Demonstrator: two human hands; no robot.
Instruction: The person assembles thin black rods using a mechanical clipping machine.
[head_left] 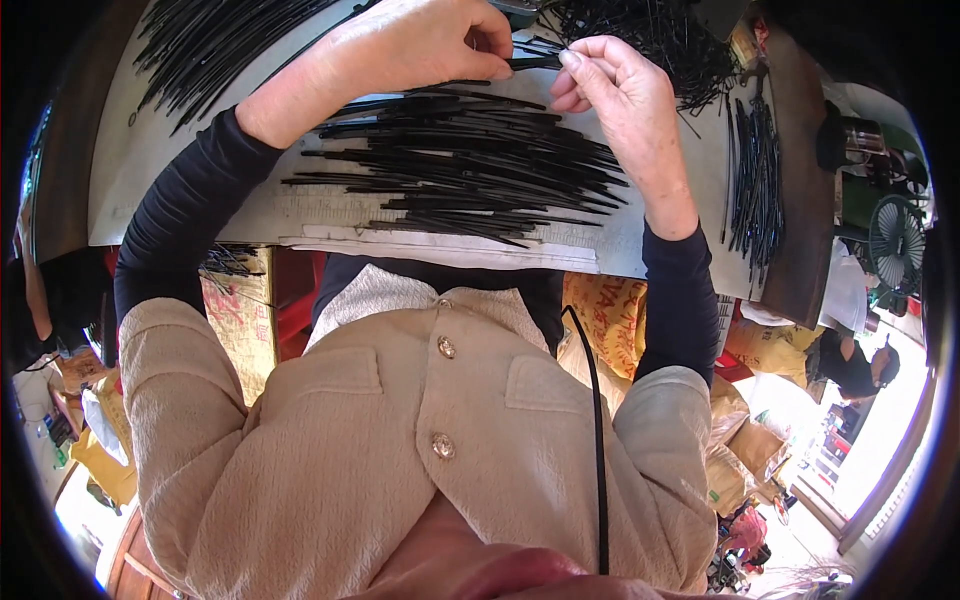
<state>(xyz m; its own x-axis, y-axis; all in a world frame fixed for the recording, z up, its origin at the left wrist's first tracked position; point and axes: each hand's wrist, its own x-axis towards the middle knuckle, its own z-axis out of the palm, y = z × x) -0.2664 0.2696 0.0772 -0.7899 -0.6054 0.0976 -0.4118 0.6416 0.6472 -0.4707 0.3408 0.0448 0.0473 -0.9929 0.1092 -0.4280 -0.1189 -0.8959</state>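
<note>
My left hand (425, 42) is closed in a pinch at the far side of the table, with thin black strips (535, 63) reaching from its fingertips toward the right. Thumb and forefinger of my right hand (625, 95) pinch the other end of these strips; the fingertips partly hide them. Just below both hands lies a broad pile of long thin black strips (470, 160), laid mostly side by side. I cannot tell exactly what the strips are.
Another bundle of black strips (215, 50) lies far left, and a tangled heap (650, 45) far right. A narrow bundle (757, 185) lies along the right side of the pale tabletop (115, 190). A green fan (895, 240) and yellow sacks (775, 350) are at the right.
</note>
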